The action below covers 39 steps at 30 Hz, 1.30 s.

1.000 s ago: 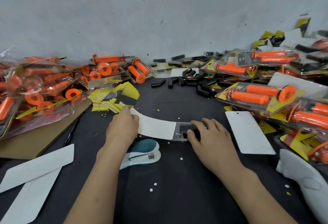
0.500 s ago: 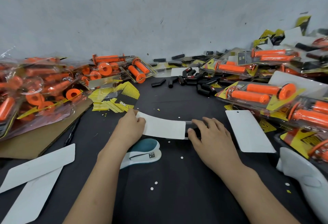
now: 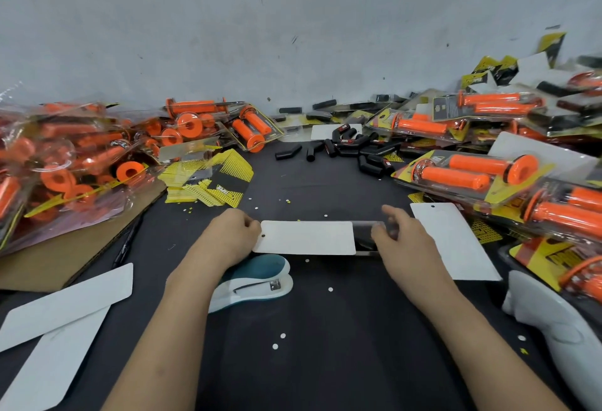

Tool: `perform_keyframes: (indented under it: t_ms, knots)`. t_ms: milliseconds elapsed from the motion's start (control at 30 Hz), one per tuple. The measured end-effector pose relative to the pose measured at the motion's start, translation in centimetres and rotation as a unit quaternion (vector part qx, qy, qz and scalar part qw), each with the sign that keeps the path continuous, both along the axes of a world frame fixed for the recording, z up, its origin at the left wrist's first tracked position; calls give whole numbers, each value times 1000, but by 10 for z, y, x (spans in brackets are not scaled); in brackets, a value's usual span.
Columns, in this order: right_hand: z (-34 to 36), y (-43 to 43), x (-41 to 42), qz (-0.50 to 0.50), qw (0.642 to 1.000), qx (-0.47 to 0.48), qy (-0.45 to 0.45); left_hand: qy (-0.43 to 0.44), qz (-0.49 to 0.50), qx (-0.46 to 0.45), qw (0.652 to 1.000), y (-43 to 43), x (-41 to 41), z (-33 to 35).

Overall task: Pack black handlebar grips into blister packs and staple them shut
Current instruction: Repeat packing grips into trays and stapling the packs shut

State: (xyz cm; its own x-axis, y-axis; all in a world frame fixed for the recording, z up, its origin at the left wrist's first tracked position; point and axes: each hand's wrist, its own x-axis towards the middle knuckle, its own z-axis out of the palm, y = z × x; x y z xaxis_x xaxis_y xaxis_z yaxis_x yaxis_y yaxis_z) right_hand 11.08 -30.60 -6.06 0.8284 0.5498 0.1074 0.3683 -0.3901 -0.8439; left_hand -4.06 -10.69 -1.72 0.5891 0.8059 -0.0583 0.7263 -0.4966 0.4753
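A white backing card (image 3: pixel 306 237) lies flat in front of me, most of it slid into a clear blister pack (image 3: pixel 363 235) with something black inside. My left hand (image 3: pixel 233 234) pinches the card's left end by its punched hole. My right hand (image 3: pixel 399 241) grips the pack's right end; its fingers are blurred. A teal and white stapler (image 3: pixel 257 280) lies just below the card, partly under my left wrist. Loose black grips (image 3: pixel 345 146) are heaped at the back of the black table (image 3: pixel 325 345).
Packed orange grips are piled at the left (image 3: pixel 75 163) and right (image 3: pixel 472 169). Yellow printed cards (image 3: pixel 208 179) lie behind my left hand. Spare white cards lie at right (image 3: pixel 452 241) and front left (image 3: pixel 65 306). A white object (image 3: pixel 553 329) sits at the right edge.
The white card has slid rightwards further into the blister pack and flattened out. My left hand followed it right; my right hand shifted to the pack's right end.
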Motion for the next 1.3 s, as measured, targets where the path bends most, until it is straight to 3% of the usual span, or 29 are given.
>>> perform_keyframes:
  t_ms: [167, 367, 467, 533, 633, 733, 900, 1067, 1200, 1300]
  knots:
    - [-1, 3, -2, 18, 998, -12, 60, 16, -37, 3, 999, -10, 8, 1]
    - [-5, 8, 0, 20, 998, -24, 57, -5, -78, -24, 997, -12, 15, -3]
    - [-5, 9, 2, 18, 997, 0, 80, -82, -29, -10, 996, 5, 21, -6]
    - [-5, 10, 4, 16, 997, 8, 78, -125, 70, 84, 986, 32, 33, -3]
    - [-8, 12, 7, 14, 996, 27, 82, -34, 131, 186, 973, 77, 48, 3]
    - [-10, 12, 10, 12, 997, 20, 72, 75, 111, 192, 972, 116, 56, 1]
    - [-12, 15, 11, 23, 997, 27, 67, 148, 113, 151, 971, 143, 49, 2]
    - [-14, 17, 13, 22, 997, 30, 71, 159, 94, 162, 969, 133, 27, 9]
    - [-14, 15, 13, 14, 994, 49, 92, 109, 65, 190, 974, 106, 16, 22]
    - [-12, 12, 11, 9, 992, 67, 105, -28, 5, 177, 984, 64, 13, 23]
